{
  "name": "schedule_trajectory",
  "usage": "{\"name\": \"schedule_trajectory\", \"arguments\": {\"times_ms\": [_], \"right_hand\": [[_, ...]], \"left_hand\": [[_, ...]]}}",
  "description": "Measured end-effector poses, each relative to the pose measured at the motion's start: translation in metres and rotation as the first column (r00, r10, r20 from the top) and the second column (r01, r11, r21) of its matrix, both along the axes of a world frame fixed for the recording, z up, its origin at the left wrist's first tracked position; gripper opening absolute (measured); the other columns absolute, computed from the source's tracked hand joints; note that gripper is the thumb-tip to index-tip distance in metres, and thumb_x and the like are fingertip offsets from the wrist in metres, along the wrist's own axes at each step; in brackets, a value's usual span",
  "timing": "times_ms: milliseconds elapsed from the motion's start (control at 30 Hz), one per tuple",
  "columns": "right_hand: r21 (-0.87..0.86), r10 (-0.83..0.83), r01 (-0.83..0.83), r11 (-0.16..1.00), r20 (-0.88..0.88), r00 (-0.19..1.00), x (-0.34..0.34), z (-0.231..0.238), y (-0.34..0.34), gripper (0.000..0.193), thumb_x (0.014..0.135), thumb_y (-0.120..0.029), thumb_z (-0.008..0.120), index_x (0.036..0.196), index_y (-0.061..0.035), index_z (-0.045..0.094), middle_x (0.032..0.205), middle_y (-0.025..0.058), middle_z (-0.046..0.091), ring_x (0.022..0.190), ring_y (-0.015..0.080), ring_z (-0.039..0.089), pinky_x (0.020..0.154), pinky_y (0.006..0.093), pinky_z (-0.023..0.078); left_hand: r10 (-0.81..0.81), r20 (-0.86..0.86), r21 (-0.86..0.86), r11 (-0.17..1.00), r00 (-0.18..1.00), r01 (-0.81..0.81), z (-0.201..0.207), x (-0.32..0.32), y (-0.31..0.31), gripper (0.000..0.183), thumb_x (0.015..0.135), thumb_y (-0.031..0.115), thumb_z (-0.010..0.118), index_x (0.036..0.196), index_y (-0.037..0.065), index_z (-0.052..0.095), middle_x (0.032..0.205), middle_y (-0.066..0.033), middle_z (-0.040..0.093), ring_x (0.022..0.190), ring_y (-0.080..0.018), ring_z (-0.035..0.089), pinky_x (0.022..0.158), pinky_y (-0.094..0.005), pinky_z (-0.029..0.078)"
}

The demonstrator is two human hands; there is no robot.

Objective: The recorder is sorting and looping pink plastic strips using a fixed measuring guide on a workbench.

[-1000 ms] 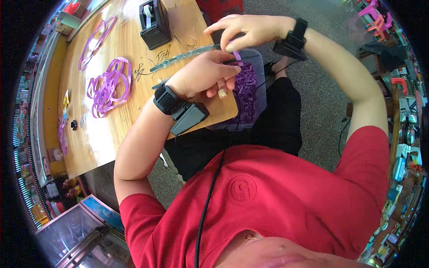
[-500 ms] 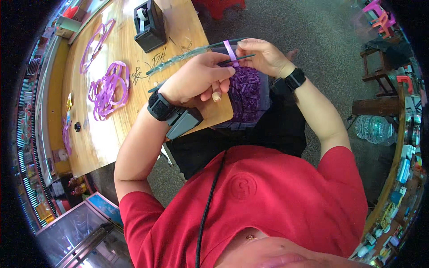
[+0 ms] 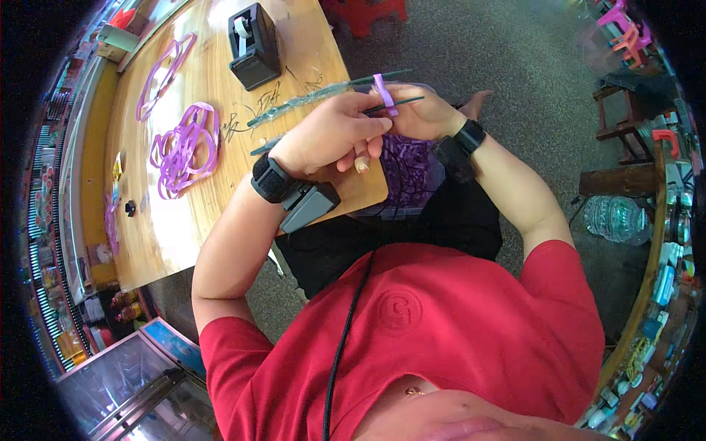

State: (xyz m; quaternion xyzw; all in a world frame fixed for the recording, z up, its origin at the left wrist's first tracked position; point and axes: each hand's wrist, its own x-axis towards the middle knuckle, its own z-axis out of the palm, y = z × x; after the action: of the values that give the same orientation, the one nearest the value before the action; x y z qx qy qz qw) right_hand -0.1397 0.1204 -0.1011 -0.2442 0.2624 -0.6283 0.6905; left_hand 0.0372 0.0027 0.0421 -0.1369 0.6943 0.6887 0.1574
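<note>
Fingers closed, my left hand [image 3: 327, 136] grips a thin dark green stick [image 3: 410, 101] whose end points right. A second green stick with clear plastic along it [image 3: 294, 103] runs above that hand; what holds it is hidden. A short purple ribbon strip [image 3: 384, 95] stands across both sticks just past my left fingertips. My right hand [image 3: 426, 115] is closed at this strip, its fingertips partly hidden behind the strip and the lower stick. Below both hands, a clear plastic box [image 3: 439, 176] holds many short purple pieces [image 3: 404, 165].
On the wooden table [image 3: 220, 198] lie a heap of purple ribbon [image 3: 187, 151] and a longer ribbon loop [image 3: 163, 77]. A black tape dispenser [image 3: 254, 55] stands at the far edge. A red stool [image 3: 364, 15] is beyond, and a large clear bottle [image 3: 618, 218] lies at the right.
My right hand has moved left and slightly down, from the stick ends to close behind the ribbon strip. My left hand keeps its grip, shifted slightly right and down in view.
</note>
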Motion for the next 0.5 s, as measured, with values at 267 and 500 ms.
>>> {"name": "schedule_trajectory", "arguments": {"times_ms": [267, 500], "right_hand": [[0.123, -0.109, 0.121, 0.985, -0.106, 0.988, 0.01, 0.019, 0.011, 0.044, 0.103, -0.031, 0.042, 0.132, 0.0002, 0.051, 0.127, 0.0149, 0.059, 0.115, 0.0235, 0.058, 0.101, 0.0407, 0.044], [0.099, -0.118, 0.115, 0.988, 0.02, 0.993, 0.002, 0.05, 0.016, 0.047, 0.098, -0.04, 0.052, 0.119, 0.0007, 0.06, 0.11, 0.009, 0.062, 0.099, 0.0187, 0.059, 0.092, 0.0378, 0.048]], "left_hand": [[0.009, -0.01, -0.035, 0.999, 1.0, -0.009, 0.0, 0.001, 0.0, 0.033, 0.096, 0.015, 0.056, 0.125, -0.001, 0.054, 0.07, -0.003, 0.062, 0.049, -0.0073, 0.057, 0.037, -0.0188, 0.037], [0.007, 0.002, -0.018, 1.0, 1.0, -0.007, -0.003, 0.0, -0.001, 0.042, 0.095, 0.015, 0.059, 0.131, -0.004, 0.049, 0.07, -0.0037, 0.061, 0.049, -0.0079, 0.057, 0.036, -0.0181, 0.036]]}}
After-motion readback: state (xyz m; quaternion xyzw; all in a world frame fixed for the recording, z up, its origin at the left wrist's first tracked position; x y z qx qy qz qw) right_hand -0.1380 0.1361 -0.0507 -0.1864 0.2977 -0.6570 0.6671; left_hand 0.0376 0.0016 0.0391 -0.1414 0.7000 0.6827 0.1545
